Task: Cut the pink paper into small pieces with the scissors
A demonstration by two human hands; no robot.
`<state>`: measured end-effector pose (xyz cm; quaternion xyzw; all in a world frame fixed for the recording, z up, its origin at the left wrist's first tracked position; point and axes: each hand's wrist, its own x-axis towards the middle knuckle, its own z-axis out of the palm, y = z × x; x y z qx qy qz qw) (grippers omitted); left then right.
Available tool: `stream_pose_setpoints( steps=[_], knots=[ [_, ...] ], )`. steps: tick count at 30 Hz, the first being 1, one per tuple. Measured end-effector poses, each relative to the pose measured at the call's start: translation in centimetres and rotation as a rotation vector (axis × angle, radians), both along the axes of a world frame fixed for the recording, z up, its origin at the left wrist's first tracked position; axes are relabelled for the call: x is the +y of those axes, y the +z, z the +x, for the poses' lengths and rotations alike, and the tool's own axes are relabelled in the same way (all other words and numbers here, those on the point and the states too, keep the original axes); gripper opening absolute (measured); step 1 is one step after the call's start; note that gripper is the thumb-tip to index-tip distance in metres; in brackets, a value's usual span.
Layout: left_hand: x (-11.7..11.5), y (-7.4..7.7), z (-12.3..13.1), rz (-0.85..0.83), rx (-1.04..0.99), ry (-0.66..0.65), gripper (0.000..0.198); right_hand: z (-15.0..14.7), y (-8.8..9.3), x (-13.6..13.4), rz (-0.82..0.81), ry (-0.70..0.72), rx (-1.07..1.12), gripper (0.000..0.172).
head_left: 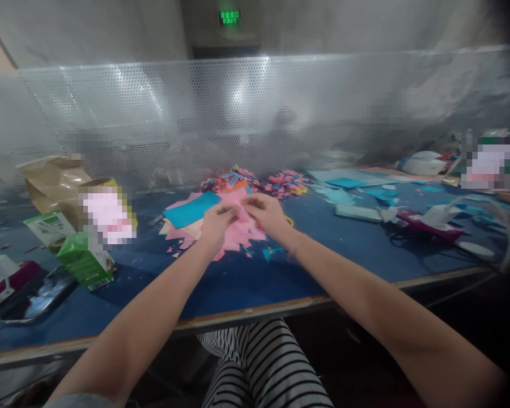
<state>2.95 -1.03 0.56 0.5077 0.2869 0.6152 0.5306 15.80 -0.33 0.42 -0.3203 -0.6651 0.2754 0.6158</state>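
Observation:
My left hand [218,221] and my right hand [266,214] meet over a pile of pink paper sheets [238,235] on the blue table [238,283]. Both pinch a small piece of pink paper [242,213] between their fingertips. A blue paper sheet [192,209] lies on the pile just left of my left hand. Behind the hands sits a heap of small colourful cut paper pieces [255,181]. Pink scraps are scattered around the pile.
At the left stand green cartons [85,260], a brown paper bag [53,181] and a phone [40,297]. To the right lie blue paper sheets [344,184], a glue gun [425,221] with a cable, and clutter. A perforated metal screen [255,113] backs the table.

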Motion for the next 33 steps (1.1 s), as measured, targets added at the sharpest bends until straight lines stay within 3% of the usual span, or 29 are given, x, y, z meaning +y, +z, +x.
stream_pose_setpoints(
  steps=[7, 10, 19, 29, 33],
  knots=[
    [0.1, -0.1, -0.1, 0.084, 0.090, 0.007, 0.014, -0.1, 0.2, -0.2, 0.003, -0.021, -0.064, 0.020],
    [0.0, -0.2, -0.1, 0.148, 0.174, 0.046, 0.016, -0.3, 0.5, -0.5, -0.032, -0.016, -0.107, 0.015],
    [0.4, -0.4, -0.3, 0.202, 0.280, 0.092, 0.015, -0.5, 1.0, -1.1, -0.109, 0.025, -0.019, 0.013],
    [0.3, -0.3, -0.1, 0.204, 0.256, 0.063, 0.017, 0.1, 0.2, 0.2, -0.017, 0.012, -0.049, 0.017],
    [0.0, -0.2, 0.0, 0.155, 0.211, 0.031, 0.017, 0.3, 0.7, -0.3, 0.071, -0.056, -0.168, 0.009]
  ],
)
